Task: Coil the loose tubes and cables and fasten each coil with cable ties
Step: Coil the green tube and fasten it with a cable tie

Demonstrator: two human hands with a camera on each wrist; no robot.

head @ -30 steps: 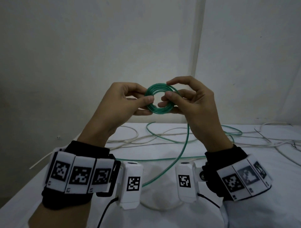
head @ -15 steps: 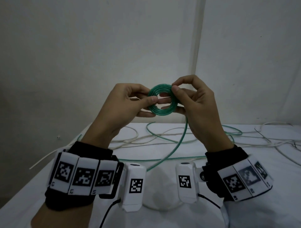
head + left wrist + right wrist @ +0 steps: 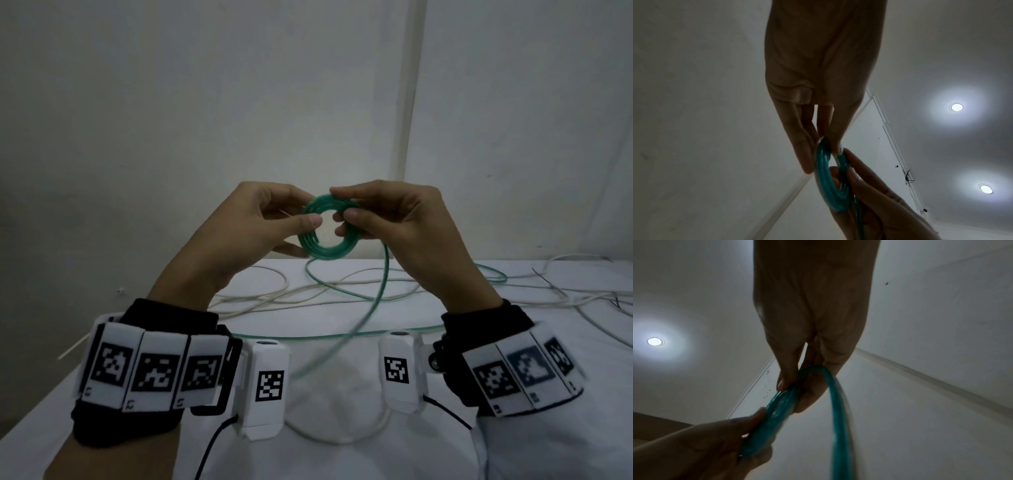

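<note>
A small coil of translucent green tube is held up in front of the wall, above the white table. My left hand pinches the coil's left side between thumb and fingers. My right hand pinches its upper right side. The tube's loose tail drops from the coil to the table and runs on in wide loops. The left wrist view shows the coil edge-on between both hands. In the right wrist view the coil and the tail are blurred.
Loose white cables lie tangled across the back of the table, more of them at the far right. A thin white strip sticks out past the table's left edge. The wall stands close behind the hands.
The right hand's fingers have shifted from the coil's right side up to its top. The coil has turned a little, and the hanging tail has swung to the right.
</note>
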